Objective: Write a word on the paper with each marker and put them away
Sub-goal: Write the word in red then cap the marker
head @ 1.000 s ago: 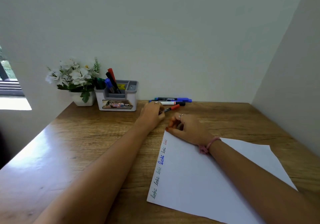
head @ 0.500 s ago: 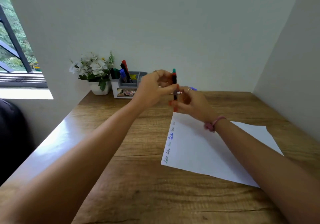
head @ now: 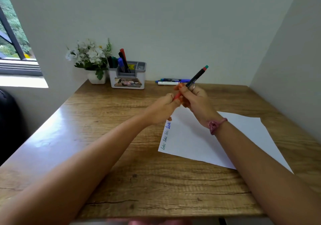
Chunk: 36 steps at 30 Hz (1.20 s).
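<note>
My right hand [head: 196,101] grips the black barrel of a red marker [head: 196,77], which tilts up to the right with its end in the air. My left hand [head: 163,109] pinches the marker's red cap [head: 177,96] at the lower end. Both hands hover above the top left corner of the white paper [head: 217,141], which carries several small written words along its left edge. Three more markers [head: 173,81] lie on the desk by the back wall. The grey and white holder [head: 127,76] at the back holds several markers.
A white pot of white flowers [head: 90,59] stands left of the holder. The wooden desk [head: 107,137] sits in a corner, with walls behind and to the right. A window opens at the far left.
My left hand picked the red marker off the desk and raised it; my right hand took hold of its barrel. The marker now tilts to the right instead of standing upright.
</note>
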### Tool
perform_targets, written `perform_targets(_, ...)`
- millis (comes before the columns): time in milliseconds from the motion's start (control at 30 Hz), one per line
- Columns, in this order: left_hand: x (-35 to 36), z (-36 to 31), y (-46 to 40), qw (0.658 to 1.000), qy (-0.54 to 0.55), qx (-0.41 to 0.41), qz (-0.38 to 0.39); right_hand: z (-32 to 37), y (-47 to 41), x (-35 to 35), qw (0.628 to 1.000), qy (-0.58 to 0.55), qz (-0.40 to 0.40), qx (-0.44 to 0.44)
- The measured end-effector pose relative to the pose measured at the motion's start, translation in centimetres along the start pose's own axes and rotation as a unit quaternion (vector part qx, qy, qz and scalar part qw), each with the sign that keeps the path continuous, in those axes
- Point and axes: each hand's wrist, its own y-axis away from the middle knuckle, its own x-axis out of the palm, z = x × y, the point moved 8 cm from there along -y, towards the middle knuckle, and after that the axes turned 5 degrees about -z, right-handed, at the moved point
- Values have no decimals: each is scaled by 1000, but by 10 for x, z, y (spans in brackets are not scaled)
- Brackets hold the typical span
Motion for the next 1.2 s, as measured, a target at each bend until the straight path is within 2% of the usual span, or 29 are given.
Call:
perform_targets(100,-11,-5,-1,996,-1,49,-70,1,0,2,999,-45,-19,0)
perform_targets(233,-18,-6,-1,991,-4,80,-107,4,-1,6,998,-60,-9,-6)
perform_targets(533,-20,-5,-3,997,0,68,-32,8,1,10,996,-83,37,-16)
perform_targets(700,-10,-2,1,995,80,44,28,7,2,11,997,-71,35,-24)
perform_targets(767,-11,0,1,998,53,42,18,7,1,11,998,-44,32,-34)
perform_targets(867,-17,0,-1,998,-10,56,-35,5,2,11,998,-7,33,-44)
perform_targets(1033,-15,-5,-5,992,47,72,-87,4,0,8,998,-53,-36,-20)
perform_targets(1200,-9,-8,-6,992,74,77,-67,-3,1,8,997,-73,-33,-8)
